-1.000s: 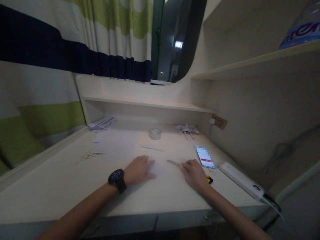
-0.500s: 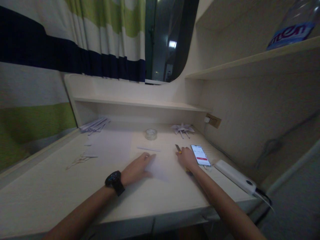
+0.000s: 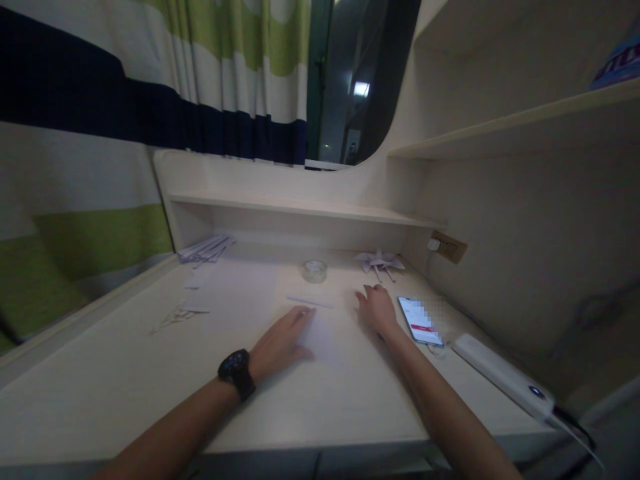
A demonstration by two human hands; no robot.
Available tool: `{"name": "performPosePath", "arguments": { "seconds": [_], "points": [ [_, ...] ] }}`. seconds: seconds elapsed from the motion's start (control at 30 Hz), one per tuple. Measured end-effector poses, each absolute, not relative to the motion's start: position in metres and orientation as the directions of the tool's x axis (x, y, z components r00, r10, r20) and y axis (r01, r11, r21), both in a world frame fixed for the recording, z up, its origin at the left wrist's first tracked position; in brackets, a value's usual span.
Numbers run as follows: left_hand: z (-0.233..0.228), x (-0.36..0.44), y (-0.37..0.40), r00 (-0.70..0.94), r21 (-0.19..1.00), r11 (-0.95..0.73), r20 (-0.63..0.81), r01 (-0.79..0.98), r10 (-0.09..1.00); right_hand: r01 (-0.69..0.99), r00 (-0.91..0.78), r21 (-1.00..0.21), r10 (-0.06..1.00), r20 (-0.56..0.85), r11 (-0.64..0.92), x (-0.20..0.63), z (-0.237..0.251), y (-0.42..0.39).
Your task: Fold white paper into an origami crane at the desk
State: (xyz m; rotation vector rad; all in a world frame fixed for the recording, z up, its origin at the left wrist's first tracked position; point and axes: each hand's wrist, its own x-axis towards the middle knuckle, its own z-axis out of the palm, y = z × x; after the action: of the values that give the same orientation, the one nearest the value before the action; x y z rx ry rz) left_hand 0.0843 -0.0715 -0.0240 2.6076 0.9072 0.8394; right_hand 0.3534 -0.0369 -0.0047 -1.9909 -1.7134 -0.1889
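Now your left hand lies flat, fingers spread, pinning the small paper sheet to the table. Your right hand, just right of the sheet, rests open and empty; next, I judge, it needs a tool.

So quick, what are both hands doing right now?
Left hand: open, flat on a paper sheet.
Right hand: on the desk; any grip cannot be told.

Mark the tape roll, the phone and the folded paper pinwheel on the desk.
tape roll [image 3: 314,270], head view, on its clear outer ring.
phone [image 3: 420,321], head view, middle of the lit screen.
folded paper pinwheel [image 3: 379,260], head view, centre where the points meet.
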Motion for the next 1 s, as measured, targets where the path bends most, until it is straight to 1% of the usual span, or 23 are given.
{"name": "performPosePath", "arguments": {
  "seconds": [0.03, 0.07, 0.1, 0.13, 0.17, 0.2, 0.27, 0.33, 0.4, 0.47, 0.53, 0.6, 0.67, 0.73, 0.8, 0.87, 0.9, 0.93, 1.0],
  "points": [
    [-0.023, 0.085, -0.072, 0.638, 0.411, -0.775, 0.443, 0.481, 0.63, 0.916, 0.117, -0.398, 0.916, 0.385, 0.05, 0.344, -0.005, -0.041],
    [-0.022, 0.085, -0.073, 0.637, 0.414, -0.776, 0.446, 0.476, 0.629, 0.824, 0.024, -0.545, 0.952, 0.305, 0.154, 0.334, -0.006, -0.045],
    [-0.022, 0.086, -0.073, 0.634, 0.419, -0.777, 0.451, 0.471, 0.628, 0.679, -0.084, -0.702, 0.973, 0.217, 0.215, 0.324, -0.007, -0.049],
    [-0.022, 0.086, -0.072, 0.63, 0.423, -0.779, 0.46, 0.463, 0.625, 0.517, -0.176, -0.828, 0.974, 0.145, 0.216, 0.314, -0.009, -0.052],
    [-0.023, 0.087, -0.072, 0.625, 0.426, -0.782, 0.474, 0.455, 0.621, 0.37, -0.28, -0.906, 0.955, 0.101, 0.204, 0.306, -0.011, -0.056],
    [-0.024, 0.087, -0.07, 0.615, 0.426, -0.787, 0.493, 0.446, 0.615, 0.266, -0.351, -0.946, 0.932, 0.084, 0.186, 0.3, -0.012, -0.059],
    [-0.027, 0.087, -0.068, 0.591, 0.421, -0.797, 0.535, 0.433, 0.604, 0.16, -0.429, -0.973, 0.9, 0.084, 0.167, 0.293, -0.012, -0.063],
    [-0.029, 0.087, -0.066, 0.564, 0.428, -0.798, 0.565, 0.423, 0.602, 0.162, -0.448, -0.973, 0.891, 0.074, 0.163, 0.292, -0.011, -0.066],
    [-0.028, 0.087, -0.065, 0.53, 0.466, -0.785, 0.579, 0.409, 0.62, 0.203, -0.433, -0.967, 0.9, 0.05, 0.152, 0.293, -0.01, -0.067],
    [-0.025, 0.087, -0.065, 0.469, 0.55, -0.735, 0.567, 0.397, 0.678, 0.204, -0.381, -0.97, 0.923, 0.045, 0.132, 0.294, -0.012, -0.066],
    [-0.019, 0.086, -0.064, 0.38, 0.663, -0.638, 0.515, 0.392, 0.769, 0.142, -0.311, -0.983, 0.948, 0.065, 0.114, 0.292, -0.014, -0.063],
    [-0.011, 0.083, -0.062, 0.321, 0.751, -0.553, 0.456, 0.361, 0.83, 0.084, -0.236, -0.99, 0.967, 0.091, 0.114, 0.29, -0.015, -0.061],
    [-0.003, 0.079, -0.061, 0.338, 0.8, -0.535, 0.441, 0.271, 0.831, 0.078, -0.19, -0.988, 0.975, 0.119, 0.135, 0.289, -0.014, -0.061],
    [0.003, 0.075, -0.061, 0.364, 0.858, -0.497, 0.425, 0.13, 0.829, 0.08, -0.173, -0.988, 0.978, 0.114, 0.129, 0.29, -0.009, -0.063],
    [0.005, 0.071, -0.06, 0.358, 0.911, -0.413, 0.391, -0.015, 0.848, 0.049, -0.198, -0.998, 0.98, 0.023, 0.033, 0.294, -0.001, -0.066],
    [0.004, 0.069, -0.059, 0.339, 0.932, -0.338, 0.363, -0.134, 0.868, 0.022, -0.269, -0.996, 0.959, -0.094, -0.092, 0.299, 0.007, -0.071],
    [0.003, 0.068, -0.058, 0.334, 0.931, -0.317, 0.361, -0.179, 0.871, 0.013, -0.304, -0.994, 0.947, -0.106, -0.107, 0.301, 0.011, -0.073],
    [0.002, 0.067, -0.057, 0.33, 0.927, -0.306, 0.364, -0.215, 0.871, -0.003, -0.331, -0.996, 0.94, -0.08, -0.086, 0.303, 0.014, -0.074],
    [0.0, 0.065, -0.054, 0.319, 0.921, -0.299, 0.37, -0.251, 0.873, -0.021, -0.357, -1.0, 0.934, 0.026, 0.019, 0.306, 0.018, -0.076]
  ]
}}
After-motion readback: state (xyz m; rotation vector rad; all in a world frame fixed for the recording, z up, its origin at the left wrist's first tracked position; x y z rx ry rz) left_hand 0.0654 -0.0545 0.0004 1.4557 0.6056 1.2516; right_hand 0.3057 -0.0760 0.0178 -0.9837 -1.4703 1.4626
